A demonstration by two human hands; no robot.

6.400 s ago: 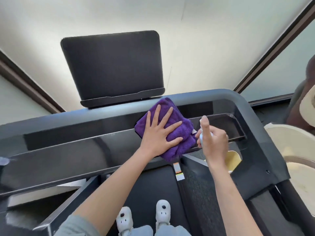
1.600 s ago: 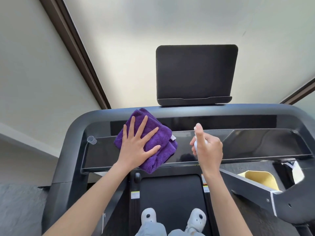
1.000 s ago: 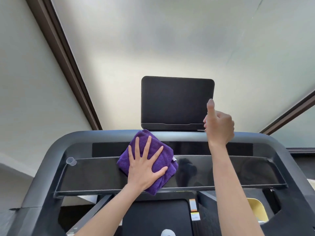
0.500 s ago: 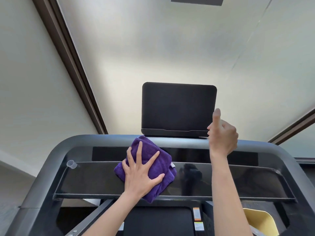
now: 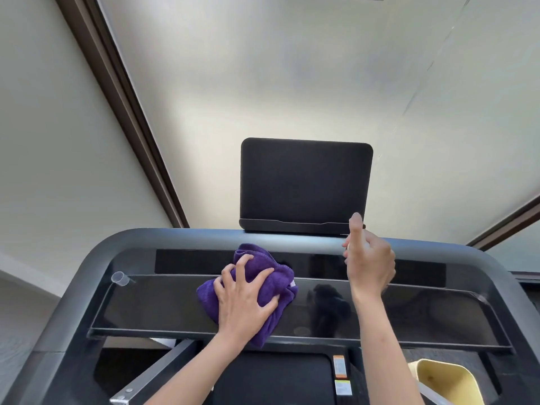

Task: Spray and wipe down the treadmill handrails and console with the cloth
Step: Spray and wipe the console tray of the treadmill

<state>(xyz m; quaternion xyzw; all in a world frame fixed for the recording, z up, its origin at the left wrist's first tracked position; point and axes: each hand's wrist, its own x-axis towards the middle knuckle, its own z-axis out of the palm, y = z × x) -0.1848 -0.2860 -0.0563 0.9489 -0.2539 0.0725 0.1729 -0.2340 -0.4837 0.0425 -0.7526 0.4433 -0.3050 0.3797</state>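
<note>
The purple cloth (image 5: pixel 280 283) lies bunched on the glossy black console panel (image 5: pixel 152 305) of the treadmill. My left hand (image 5: pixel 244 299) grips the cloth, its fingers curled into the fabric. My right hand (image 5: pixel 368 258) is raised to the right of the cloth, just below the lower right corner of the dark screen (image 5: pixel 305 182). Its fingers are wrapped round a small spray bottle (image 5: pixel 345 252), almost all of it hidden, with the forefinger up on top. The grey front handrail (image 5: pixel 181 236) arches behind the console.
A small clear cap (image 5: pixel 119 278) sits at the left end of the console panel. A yellow bin (image 5: pixel 447 381) stands at the lower right beside the treadmill. A metal side bar (image 5: pixel 155 372) runs below left. Walls and a dark frame stand behind.
My left hand's fingers went from flat on the cloth to curled into it, bunching it up. My right hand dropped slightly from beside the screen toward the console.
</note>
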